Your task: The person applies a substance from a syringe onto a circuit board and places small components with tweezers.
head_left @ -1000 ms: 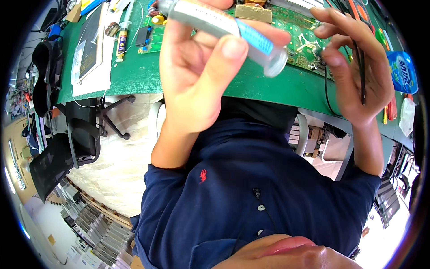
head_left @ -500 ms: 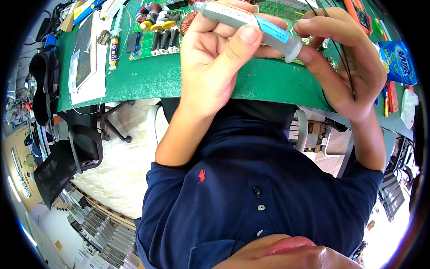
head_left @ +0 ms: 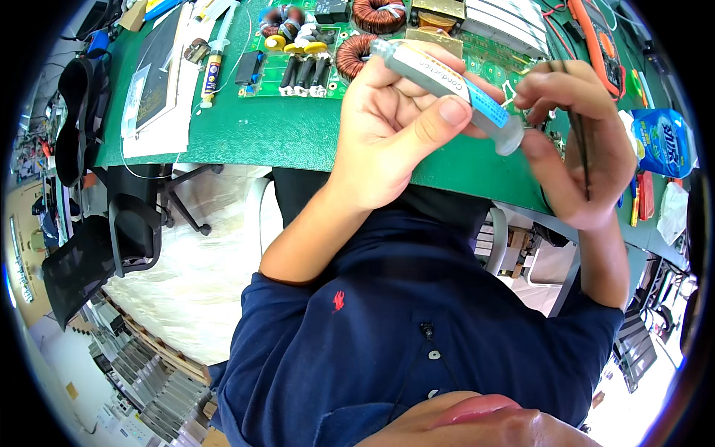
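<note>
A grey-filled syringe tube (head_left: 447, 86) with a white and blue label lies tilted across my left hand (head_left: 387, 119). My left thumb presses it against the curled fingers, and its flanged end points down to the right. My right hand (head_left: 585, 141) is beside that flanged end, with thumb and forefinger bent close to it; whether they touch it I cannot tell. A slender black thing, seemingly tweezers (head_left: 582, 149), lies across the right palm, held by the curled fingers. Behind the hands is a green circuit board (head_left: 261, 88) with copper-wound coils (head_left: 380, 15) and dark components.
On the green table (head_left: 246, 138), a thin syringe (head_left: 212, 71) lies left, next to a dark panel on white paper (head_left: 179, 123). At right are an orange multimeter (head_left: 588, 30), a blue packet (head_left: 661, 141) and a red object (head_left: 646, 196). A black chair (head_left: 134, 223) stands left.
Both hands and the syringe tube appear lower in view, the left hand also further right. The table scene has shifted as well, so more of the circuit board and its coils shows.
</note>
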The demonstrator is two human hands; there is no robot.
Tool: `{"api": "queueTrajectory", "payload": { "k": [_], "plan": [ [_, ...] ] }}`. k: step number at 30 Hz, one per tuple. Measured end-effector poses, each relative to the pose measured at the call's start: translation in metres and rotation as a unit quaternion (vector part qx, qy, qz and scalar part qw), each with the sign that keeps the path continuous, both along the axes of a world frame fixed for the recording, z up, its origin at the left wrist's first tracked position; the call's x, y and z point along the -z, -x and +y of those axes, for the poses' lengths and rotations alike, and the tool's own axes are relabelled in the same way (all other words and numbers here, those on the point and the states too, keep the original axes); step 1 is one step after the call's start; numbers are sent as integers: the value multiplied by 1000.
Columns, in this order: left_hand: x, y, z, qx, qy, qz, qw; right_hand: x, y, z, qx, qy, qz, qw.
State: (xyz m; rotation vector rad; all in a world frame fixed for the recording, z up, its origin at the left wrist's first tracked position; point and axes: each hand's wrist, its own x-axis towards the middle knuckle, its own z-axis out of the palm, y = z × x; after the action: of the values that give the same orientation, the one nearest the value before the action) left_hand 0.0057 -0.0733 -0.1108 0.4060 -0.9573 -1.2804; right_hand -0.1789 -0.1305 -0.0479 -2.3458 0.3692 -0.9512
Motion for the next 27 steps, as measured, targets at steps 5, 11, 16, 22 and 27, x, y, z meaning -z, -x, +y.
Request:
{"api": "queueTrajectory", "payload": {
  "k": [5, 11, 16, 22, 27],
  "plan": [
    [3, -3, 2, -32, 8, 2, 999, -12, -12, 4, 27, -31, -88, 995],
    [3, 0, 0, -60, 10, 32, 998, -1, 4, 1, 88, -81, -133, 984],
    [-4, 8, 4, -78, 8, 50, 996, -1, -1, 15, 115, -201, -190, 954],
    [-15, 17, 10, -84, 0, 122, 989, 3, -14, 22, 99, -127, -160, 974],
    [-13, 19, 11, -68, -16, 93, 993, 10, -3, 31, 180, -137, -129, 966]
  ]
}}
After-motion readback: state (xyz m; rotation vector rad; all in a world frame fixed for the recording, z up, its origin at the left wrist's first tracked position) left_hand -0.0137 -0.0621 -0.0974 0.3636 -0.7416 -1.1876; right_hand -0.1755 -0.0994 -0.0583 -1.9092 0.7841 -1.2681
